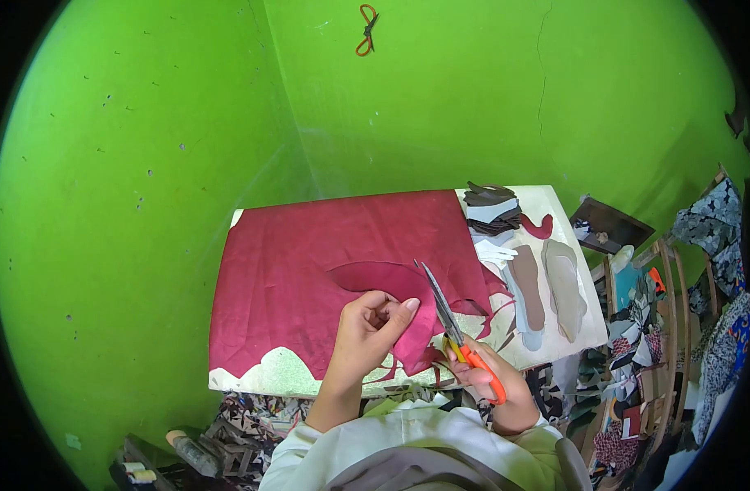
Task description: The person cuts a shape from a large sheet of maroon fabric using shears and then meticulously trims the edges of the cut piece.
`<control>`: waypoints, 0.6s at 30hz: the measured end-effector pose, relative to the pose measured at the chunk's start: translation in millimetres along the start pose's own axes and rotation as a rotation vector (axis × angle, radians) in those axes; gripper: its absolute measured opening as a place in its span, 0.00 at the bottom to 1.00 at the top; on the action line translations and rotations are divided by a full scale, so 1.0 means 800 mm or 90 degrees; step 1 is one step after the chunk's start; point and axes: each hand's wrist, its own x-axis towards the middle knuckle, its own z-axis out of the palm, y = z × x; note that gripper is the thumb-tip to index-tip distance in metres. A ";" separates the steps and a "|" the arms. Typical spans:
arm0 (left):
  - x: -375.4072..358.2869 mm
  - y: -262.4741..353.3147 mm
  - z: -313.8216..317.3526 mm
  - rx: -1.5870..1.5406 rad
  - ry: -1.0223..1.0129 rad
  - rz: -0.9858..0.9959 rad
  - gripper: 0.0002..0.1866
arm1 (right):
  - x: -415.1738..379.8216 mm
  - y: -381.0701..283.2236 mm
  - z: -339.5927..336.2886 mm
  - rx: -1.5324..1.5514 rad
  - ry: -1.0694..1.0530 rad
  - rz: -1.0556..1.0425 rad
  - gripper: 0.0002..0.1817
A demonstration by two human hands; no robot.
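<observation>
A large maroon sheet of material (268,270) lies over much of the pale table (283,370). My left hand (362,331) pinches a curved maroon piece (387,280) between thumb and fingers, over the front part of the sheet. In my right hand (499,372) is a pair of scissors (442,304) with orange handles. Their blades are parted and point away from me, just right of the held piece. Thin maroon offcuts (499,319) hang about the sheet's ragged right edge.
Stacked dark cut pieces (491,199), a brown sole-shaped piece (526,286) and pale sole shapes (561,282) occupy the table's right side, near a small curved red piece (538,227). Other scissors (365,31) hang on the green wall. Fabric scraps (628,352) fill a wooden rack at right.
</observation>
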 end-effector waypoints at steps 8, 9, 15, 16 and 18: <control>0.006 -0.004 0.007 -0.032 0.053 0.030 0.12 | 0.000 -0.001 -0.002 -0.042 0.010 -0.005 0.33; 0.007 -0.001 0.011 -0.060 0.073 0.029 0.12 | 0.001 0.000 -0.002 -0.079 0.013 -0.029 0.30; 0.010 -0.027 0.000 0.037 0.117 0.105 0.13 | 0.000 -0.007 0.001 -0.068 -0.002 -0.007 0.19; 0.010 -0.030 0.000 0.079 0.131 0.133 0.14 | -0.001 -0.005 0.001 -0.033 -0.003 0.007 0.17; 0.009 -0.025 -0.001 0.118 0.132 0.143 0.13 | -0.002 0.000 0.002 0.039 -0.003 0.035 0.13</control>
